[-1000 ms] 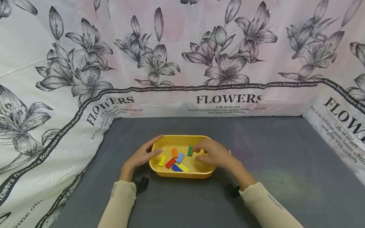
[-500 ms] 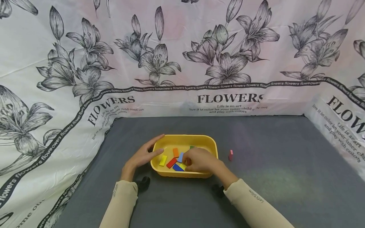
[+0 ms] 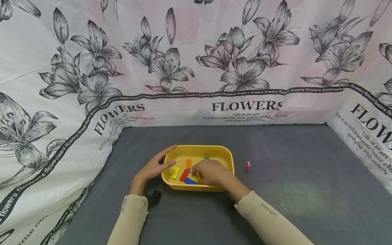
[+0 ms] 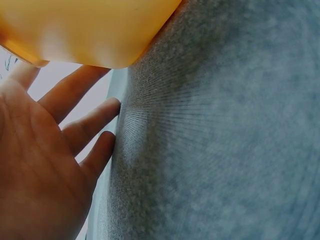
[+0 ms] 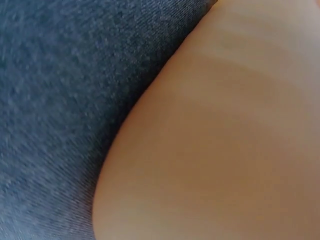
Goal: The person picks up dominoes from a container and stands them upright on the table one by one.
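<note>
A yellow plastic tray [image 3: 202, 188] sits on the grey table with several small coloured blocks in it. My left hand [image 3: 153, 168] holds its left end, the thumb over the rim and the fingers outside. In the left wrist view those fingers [image 4: 90, 125] are spread, some against the wall. Inside the tray, my right hand [image 3: 209, 172] has its fingers bent down among the blocks. It largely covers a light blue block [image 3: 191, 170] and partly covers a yellow block [image 3: 195, 178]; whether it pinches one is hidden. Beside it lie a red block [image 3: 184, 175] and a dark blue block [image 3: 190, 181].
An orange block [image 3: 188, 164], another yellow block [image 3: 175, 173] and a mostly covered green block [image 3: 206, 158] are also in the tray. Right of it, a pink block [image 3: 248, 166] stands on the grey tabletop [image 3: 291, 163]. Flower-printed cloth [image 3: 183, 75] borders the back and sides.
My right hand has moved left and down, from beside the green block to the middle blocks. The red and dark blue blocks have shifted slightly. My left hand stays at the tray's end.
</note>
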### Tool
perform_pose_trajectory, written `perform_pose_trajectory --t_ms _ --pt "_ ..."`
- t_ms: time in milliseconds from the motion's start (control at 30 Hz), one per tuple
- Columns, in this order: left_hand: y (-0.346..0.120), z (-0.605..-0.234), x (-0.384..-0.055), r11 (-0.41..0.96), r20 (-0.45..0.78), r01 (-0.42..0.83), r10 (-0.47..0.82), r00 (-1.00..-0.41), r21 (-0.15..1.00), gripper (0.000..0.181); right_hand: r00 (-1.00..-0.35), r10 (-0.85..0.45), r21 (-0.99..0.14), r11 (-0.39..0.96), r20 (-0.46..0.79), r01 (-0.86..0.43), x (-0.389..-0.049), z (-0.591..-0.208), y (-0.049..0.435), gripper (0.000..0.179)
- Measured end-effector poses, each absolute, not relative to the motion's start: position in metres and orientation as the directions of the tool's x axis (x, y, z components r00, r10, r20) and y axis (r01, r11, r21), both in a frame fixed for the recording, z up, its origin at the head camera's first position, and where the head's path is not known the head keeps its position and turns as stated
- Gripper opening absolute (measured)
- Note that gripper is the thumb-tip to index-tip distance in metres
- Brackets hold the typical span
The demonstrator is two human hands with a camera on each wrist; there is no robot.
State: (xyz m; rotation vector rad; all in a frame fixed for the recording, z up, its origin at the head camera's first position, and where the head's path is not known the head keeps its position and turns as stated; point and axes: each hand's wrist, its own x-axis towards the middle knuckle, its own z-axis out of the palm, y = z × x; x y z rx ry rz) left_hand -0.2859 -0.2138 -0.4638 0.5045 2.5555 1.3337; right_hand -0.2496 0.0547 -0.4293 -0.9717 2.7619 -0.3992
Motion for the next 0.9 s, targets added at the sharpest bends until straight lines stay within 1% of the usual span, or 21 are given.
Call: perform_pose_trajectory --t_ms 200,333,500,700,900 --pt "-0.2141 -0.4635 -0.2842 0.525 -0.03 0.197 0.392 -0.92 0.828 0.062 -0.757 -0.646 -0.197 0.759 -0.103 -0.621 -0.2481 -0.4283 0.0512 0.027" --pt "-0.2138 -0.4653 -0.2829 0.532 -0.034 0.192 0.385 -0.922 0.825 0.062 -0.741 -0.662 -0.159 0.748 -0.111 -0.644 -0.2477 -0.4287 0.051 0.024" --pt "-0.2131 -0.467 -0.2821 0.541 -0.051 0.176 0.378 -0.924 0.823 0.062 -0.738 -0.667 -0.185 0.742 -0.102 -0.645 -0.248 -0.4318 0.054 0.021" --pt "-0.2132 -0.4643 -0.2836 0.534 -0.033 0.193 0.385 -0.922 0.823 0.063 -0.748 -0.662 -0.229 0.735 -0.042 -0.638 -0.2493 -0.4331 0.0587 0.027" --pt "-0.2118 -0.4618 -0.285 0.536 -0.039 0.193 0.39 -0.92 0.822 0.063 -0.753 -0.657 -0.236 0.731 0.007 -0.64 -0.2509 -0.4302 0.0601 0.029"
